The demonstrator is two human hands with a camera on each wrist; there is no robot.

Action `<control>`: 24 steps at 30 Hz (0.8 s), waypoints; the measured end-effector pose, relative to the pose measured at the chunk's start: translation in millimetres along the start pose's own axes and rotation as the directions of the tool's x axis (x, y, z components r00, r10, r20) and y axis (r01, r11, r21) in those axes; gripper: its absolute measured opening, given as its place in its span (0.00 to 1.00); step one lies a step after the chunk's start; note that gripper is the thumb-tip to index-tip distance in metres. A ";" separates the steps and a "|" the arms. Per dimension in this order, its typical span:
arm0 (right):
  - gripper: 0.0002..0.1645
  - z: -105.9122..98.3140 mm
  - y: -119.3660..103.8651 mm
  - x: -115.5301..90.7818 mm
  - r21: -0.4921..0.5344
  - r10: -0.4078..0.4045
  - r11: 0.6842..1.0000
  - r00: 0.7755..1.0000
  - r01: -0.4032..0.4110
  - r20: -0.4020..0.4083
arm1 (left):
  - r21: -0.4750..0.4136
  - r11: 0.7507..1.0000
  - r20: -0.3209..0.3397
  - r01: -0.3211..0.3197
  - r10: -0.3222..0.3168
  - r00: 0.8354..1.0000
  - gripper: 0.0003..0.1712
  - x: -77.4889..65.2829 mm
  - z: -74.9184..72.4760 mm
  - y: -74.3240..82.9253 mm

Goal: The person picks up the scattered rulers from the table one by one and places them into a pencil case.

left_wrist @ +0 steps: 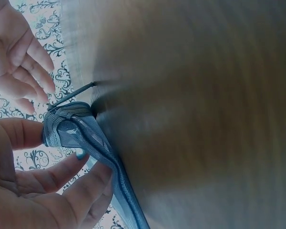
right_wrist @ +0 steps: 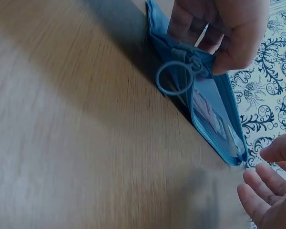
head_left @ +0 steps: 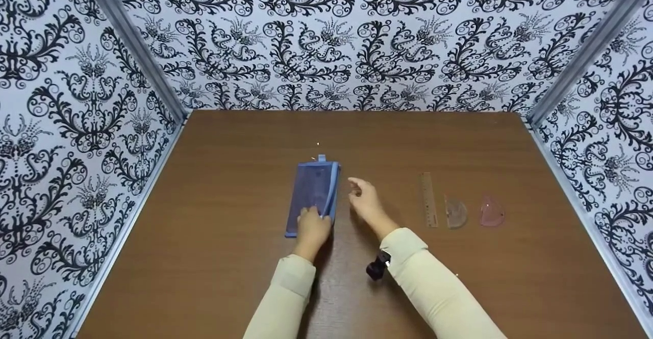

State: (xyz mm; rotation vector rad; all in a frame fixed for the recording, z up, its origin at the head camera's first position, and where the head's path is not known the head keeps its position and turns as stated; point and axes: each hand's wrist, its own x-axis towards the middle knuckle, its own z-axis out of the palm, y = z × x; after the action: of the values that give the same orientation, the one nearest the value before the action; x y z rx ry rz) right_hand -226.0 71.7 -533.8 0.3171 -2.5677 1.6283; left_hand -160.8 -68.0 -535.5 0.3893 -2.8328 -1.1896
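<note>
A blue mesh zipper pouch lies on the brown table, its zipper side facing right. Its near right end is pinched by my left hand between thumb and fingers. The right wrist view shows the pouch's mouth unzipped, with pale and pinkish items inside that I cannot make out. A ring-shaped zipper pull hangs by the left thumb. Just right of the pouch, my right hand hovers with fingers loosely bent, holding nothing and apart from the pouch.
To the right lie a clear ruler, a clear protractor and a pink protractor-like piece. Patterned walls enclose the table at the back and both sides. A dark device sits at the right wrist.
</note>
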 end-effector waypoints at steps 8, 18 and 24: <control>0.25 -10.1 -0.8 -0.1 -0.149 -0.072 0.986 0.997 0.073 0.007 | -0.011 1.000 0.012 0.011 -0.011 1.000 0.26 -0.6 -0.9 0.8; 0.28 -26.3 -5.9 -3.8 -0.379 -0.174 0.910 0.985 0.169 0.024 | -0.009 1.000 0.003 0.013 -0.013 1.000 0.24 -1.2 -0.8 0.9; 0.31 -36.3 -8.8 -6.3 -0.523 -0.191 0.829 0.980 0.196 0.065 | -0.001 1.000 -0.011 0.003 -0.003 1.000 0.22 -0.4 0.0 0.1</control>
State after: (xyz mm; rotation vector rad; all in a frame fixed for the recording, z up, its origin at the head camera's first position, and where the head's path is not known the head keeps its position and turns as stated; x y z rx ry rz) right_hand -219.4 101.7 -511.6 0.5117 -2.7438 0.8017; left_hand -160.4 -67.8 -535.4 0.3991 -2.8232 -1.1854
